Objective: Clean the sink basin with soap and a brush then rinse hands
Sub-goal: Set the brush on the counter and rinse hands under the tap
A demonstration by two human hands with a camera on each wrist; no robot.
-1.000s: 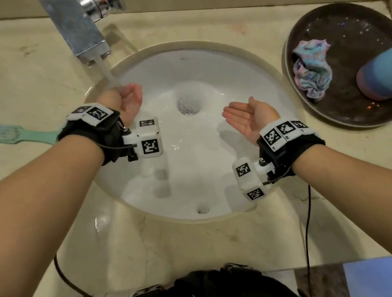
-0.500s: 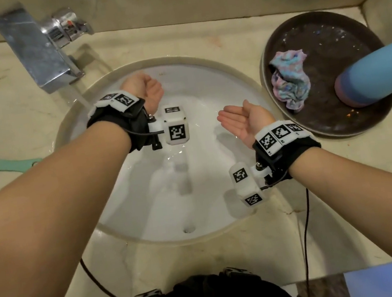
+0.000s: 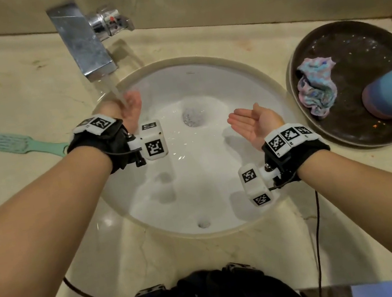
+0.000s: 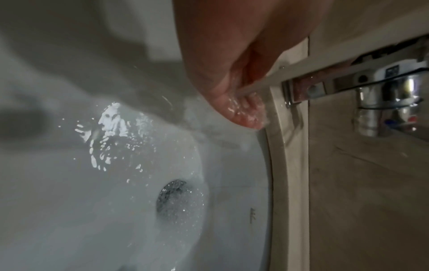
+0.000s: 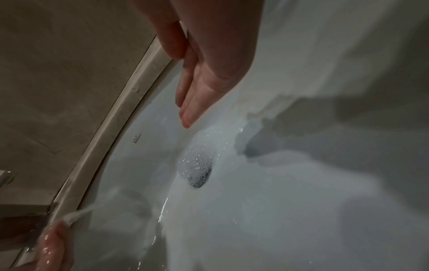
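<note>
Sink basin [image 3: 204, 188], white and round, sits sunk into my beige stone worktop [image 3: 23, 81], with foamy water around its drain [image 3: 193, 117]. My left hand [image 3: 128, 107] is cupped, holding nothing, under the stream from the chrome faucet [image 3: 83, 40]. My right hand [image 3: 253, 120] hovers palm up over the basin, fingers straight, grip loose and empty. A small maker's mark [image 5: 137, 138] under the rim is too blurred to read. A green brush [image 3: 26, 147] lies on the worktop, left of the basin.
</note>
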